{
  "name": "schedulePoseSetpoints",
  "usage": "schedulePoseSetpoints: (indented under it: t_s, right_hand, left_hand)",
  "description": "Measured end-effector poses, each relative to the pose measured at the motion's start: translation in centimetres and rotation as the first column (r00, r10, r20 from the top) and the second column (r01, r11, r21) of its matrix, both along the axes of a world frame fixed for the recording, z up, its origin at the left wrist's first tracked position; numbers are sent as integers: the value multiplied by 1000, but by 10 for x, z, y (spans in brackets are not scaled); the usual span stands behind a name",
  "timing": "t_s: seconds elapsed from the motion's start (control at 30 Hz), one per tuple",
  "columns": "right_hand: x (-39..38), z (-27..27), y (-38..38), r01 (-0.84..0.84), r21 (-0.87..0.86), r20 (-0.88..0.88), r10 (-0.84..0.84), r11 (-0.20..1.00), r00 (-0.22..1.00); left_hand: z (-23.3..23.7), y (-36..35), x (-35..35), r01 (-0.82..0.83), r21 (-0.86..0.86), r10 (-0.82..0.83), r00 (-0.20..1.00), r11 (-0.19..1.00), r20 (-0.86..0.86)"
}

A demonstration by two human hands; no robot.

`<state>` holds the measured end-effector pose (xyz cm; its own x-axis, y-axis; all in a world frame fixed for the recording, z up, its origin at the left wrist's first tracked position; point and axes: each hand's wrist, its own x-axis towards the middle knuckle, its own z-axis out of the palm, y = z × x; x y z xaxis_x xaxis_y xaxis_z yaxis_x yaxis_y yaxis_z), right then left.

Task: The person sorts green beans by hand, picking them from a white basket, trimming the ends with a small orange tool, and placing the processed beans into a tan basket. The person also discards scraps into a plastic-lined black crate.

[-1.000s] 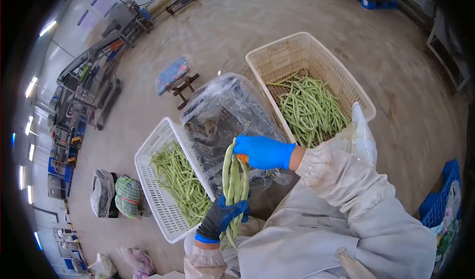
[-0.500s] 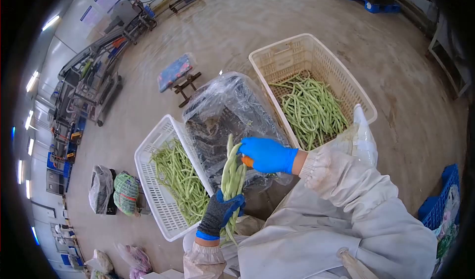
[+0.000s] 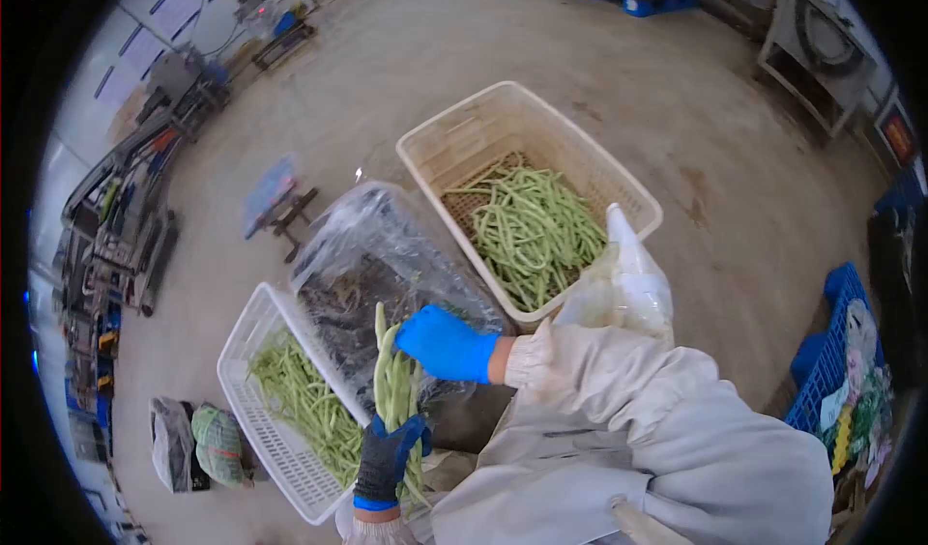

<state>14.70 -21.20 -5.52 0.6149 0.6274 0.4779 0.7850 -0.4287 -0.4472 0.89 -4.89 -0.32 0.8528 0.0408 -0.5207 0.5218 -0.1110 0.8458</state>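
My left hand (image 3: 387,456), in a dark grey and blue glove, is closed around a bunch of long green beans (image 3: 394,381) held nearly upright. My right hand (image 3: 449,344), in a blue glove, is closed beside the upper part of the bunch; what its fingers hold is hidden. Beneath both hands is a dark crate lined with clear plastic (image 3: 356,245), with bits of debris in it. On the left, a white crate (image 3: 253,427) holds many loose beans (image 3: 304,400). Ahead to the right, a cream crate (image 3: 474,120) holds another heap of beans (image 3: 536,236).
A small stool (image 3: 290,218) with a blue cover stands beyond the lined crate. A wrapped green bundle (image 3: 217,441) lies at left. A white boot (image 3: 628,274) is beside the cream crate. A blue basket (image 3: 822,371) sits at right; machinery (image 3: 130,221) lines the left side.
The view has swung right, so the crates appear farther left. The left hand still grips the beans. An orange thing seen at the right hand's fingers earlier is now out of sight.
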Motion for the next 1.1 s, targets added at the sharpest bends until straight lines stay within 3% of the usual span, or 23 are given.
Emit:
schedulePoseSetpoints:
  t_s: [0.03, 0.07, 0.1, 0.17, 0.2, 0.23, 0.27, 0.3, 0.33, 0.37, 0.43, 0.57, 0.6, 0.67, 0.7, 0.77, 1.0, 1.1]
  right_hand:
    - [-1, 0, 0, 22, -10, 2, -22, 1000, 1000]
    - [-1, 0, 1, 171, 168, -302, -115, 971, 946]
    - [3, -4, -1, 351, 295, -587, -121, 889, 800]
    - [23, -29, -10, 475, 377, -577, -200, 795, 792]
    - [34, -44, -14, 437, 411, -531, -179, 800, 828]
    - [36, -46, -24, 318, 377, -341, -189, 870, 921]
    - [31, -46, -22, 324, 452, -282, -212, 831, 936]
    - [23, -34, -29, 247, 345, -504, -43, 905, 862]
    - [16, -14, -36, 133, 248, -697, 82, 960, 712]
    - [11, -4, -33, 115, 256, -695, 100, 960, 712]
    - [-1, 6, -29, -90, 480, -724, 452, 873, 521]
    - [-11, 12, -21, -100, 555, -726, 540, 826, 425]
    - [-13, 12, -21, -102, 558, -723, 543, 824, 426]
    - [-17, 12, -20, -137, 451, -603, 414, 882, 682]
    - [-19, 14, -19, -139, 452, -604, 417, 881, 679]
    - [-21, 17, -19, -126, 370, -472, 303, 921, 828]
    - [-13, 20, -21, -203, 103, -355, 227, 974, 907]
    - [-13, 12, -19, -210, -6, -214, 204, 978, 955]
  left_hand:
    - [2, -3, 0, -1, 9, 1, 1000, 1000, 18]
    - [0, -3, 0, 13, 1, -13, 1000, 1000, 20]
    - [-4, -3, 1, 34, -13, -33, 999, 999, 30]
    - [-10, -1, -1, 29, -91, -26, 999, 995, 33]
    - [-8, 1, -5, 3, -69, -1, 1000, 998, 28]
    - [-3, 0, -5, 7, -75, -5, 1000, 997, 24]
    - [-1, 1, -7, 7, -83, -6, 1000, 997, 22]
    - [-12, 8, -8, 2, -72, -1, 1000, 997, 12]
    - [-7, 7, -9, -24, -59, 25, 1000, 998, 17]
    - [-2, 4, -7, -1, -129, 2, 1000, 992, 5]
    - [7, -3, -4, 27, -267, -33, 999, 963, -15]
    - [18, -9, -3, -29, -325, 4, 997, 945, -77]
    - [20, -9, -4, -46, -345, 21, 997, 938, -74]
    - [20, -8, -5, -69, -364, 46, 996, 929, -72]
    - [19, -8, -6, -67, -366, 47, 997, 928, -64]
    - [20, -7, -6, -64, -369, 48, 998, 927, -51]
    - [23, -7, -5, -58, -398, 41, 998, 916, -52]
    - [27, -9, -6, -57, -410, 41, 998, 910, -48]
